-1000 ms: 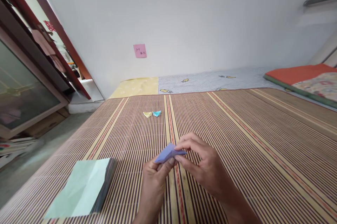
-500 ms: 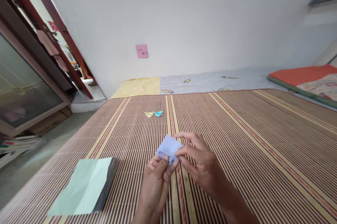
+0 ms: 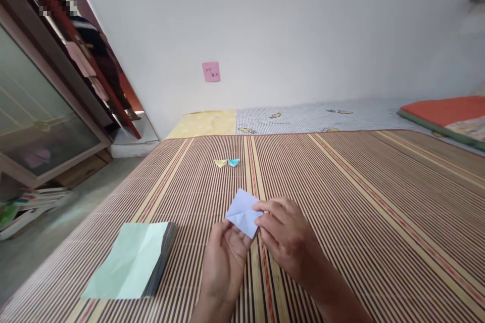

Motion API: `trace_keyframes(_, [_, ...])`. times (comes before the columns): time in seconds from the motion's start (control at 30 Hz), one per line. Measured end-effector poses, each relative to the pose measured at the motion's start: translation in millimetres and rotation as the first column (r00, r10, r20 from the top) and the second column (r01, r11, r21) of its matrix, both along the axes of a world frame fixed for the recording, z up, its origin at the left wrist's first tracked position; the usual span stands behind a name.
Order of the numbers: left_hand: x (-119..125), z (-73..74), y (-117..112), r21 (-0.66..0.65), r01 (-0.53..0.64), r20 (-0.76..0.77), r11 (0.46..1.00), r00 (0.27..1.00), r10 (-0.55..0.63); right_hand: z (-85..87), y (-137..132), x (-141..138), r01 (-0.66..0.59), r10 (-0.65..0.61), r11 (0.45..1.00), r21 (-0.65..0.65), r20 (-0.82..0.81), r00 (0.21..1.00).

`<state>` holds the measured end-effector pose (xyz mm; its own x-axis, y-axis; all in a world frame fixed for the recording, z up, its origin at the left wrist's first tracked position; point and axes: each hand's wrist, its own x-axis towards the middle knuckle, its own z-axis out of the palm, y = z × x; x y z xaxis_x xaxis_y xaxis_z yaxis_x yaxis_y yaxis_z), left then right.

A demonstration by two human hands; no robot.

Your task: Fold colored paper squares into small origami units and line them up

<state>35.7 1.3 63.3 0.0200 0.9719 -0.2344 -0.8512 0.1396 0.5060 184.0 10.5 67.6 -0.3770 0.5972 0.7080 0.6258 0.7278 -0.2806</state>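
Folding seems partway: the lilac square of thin paper (image 3: 244,213) in my hands is creased but quite flat, while the small yellow paper triangle (image 3: 221,163) and bright blue paper triangle (image 3: 234,163) look finished.
Behind everything is the plain white wall (image 3: 288,30); before it lies the striped brown-and-tan slatted mat (image 3: 379,242), with a blue-white checked cloth (image 3: 299,117) past its far edge and an orange padded cloth (image 3: 439,110) beyond the far right. Toward the mat's left edge there is a thick paper stack with pale-green top (image 3: 127,260), unused. Over the middle, my left hand (image 3: 223,257) is open, palm up, under the lilac square; my right hand (image 3: 286,227) pinches its right corner. Both triangles lie side by side near the far edge.
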Motion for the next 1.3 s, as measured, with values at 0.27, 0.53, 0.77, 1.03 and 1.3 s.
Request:
trace_keyframes(0.27, [2.9, 0.2, -2.2, 0.020, -0.072, -0.249, 0.997, 0.966, 0.074, 1.2, -2.3, -3.9, -0.036, 0.033, 0.999, -0.018, -0.149, 0.988])
trace_keyframes(0.53, [1.1, -0.5, -1.1, 0.069, -0.050, -0.351, 0.996, 0.934, 0.071, -2.3, 4.2, 0.9, -0.319, -0.237, 0.748, -0.582, -0.683, 0.691])
trace_keyframes(0.77, [-0.2, -21.4, -1.1, 0.180, 0.049, -0.550, 0.983, 0.833, 0.059, -6.6, 13.4, -0.9, -0.414, -0.232, 0.679, -0.605, -0.713, 0.661])
trace_keyframes(1.03, [-11.8, -21.3, 4.1, 0.147, 0.197, -0.711, 0.969, 0.702, -0.035, 5.0, 5.7, 2.3, -0.216, -0.199, 0.802, -0.558, -0.590, 0.783])
trace_keyframes(1.3, [-7.0, -17.1, 3.4, 0.109, 0.116, -0.524, 0.987, 0.850, -0.042, 0.8, 9.7, -5.9, -0.391, -0.202, 0.676, -0.624, -0.668, 0.716])
